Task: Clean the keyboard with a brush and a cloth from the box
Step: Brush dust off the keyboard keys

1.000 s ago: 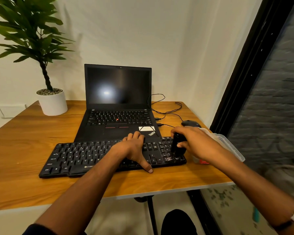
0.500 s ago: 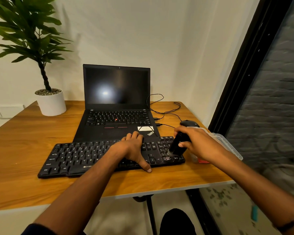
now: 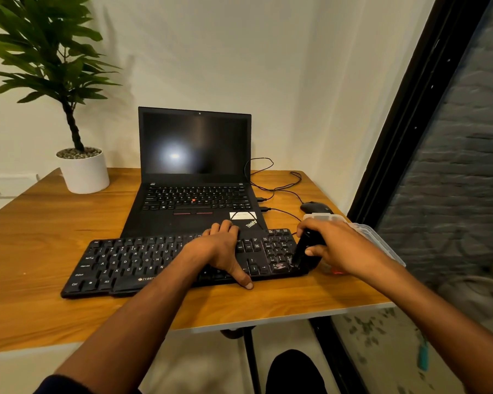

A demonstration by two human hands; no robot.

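Observation:
A black keyboard point(image 3: 131, 263) lies across the front of the wooden desk point(image 3: 34, 251). My left hand point(image 3: 219, 248) rests flat on its middle-right keys, thumb hooked over the front edge. My right hand point(image 3: 336, 245) is closed around a black brush point(image 3: 303, 248), whose bristles touch the number pad at the keyboard's right end. A clear plastic box point(image 3: 365, 231) sits just behind my right hand at the desk's right edge, mostly hidden by it. No cloth shows.
An open black laptop point(image 3: 195, 172) stands directly behind the keyboard. A black mouse point(image 3: 315, 207) and its cables point(image 3: 276, 189) lie to the right of it. A potted plant in a white pot point(image 3: 83, 172) is at the back left. A dark window frame point(image 3: 404, 109) borders the right.
My right hand has tilted the brush and swept it a little over the number pad. My left hand stays on the keyboard. The view has shifted slightly.

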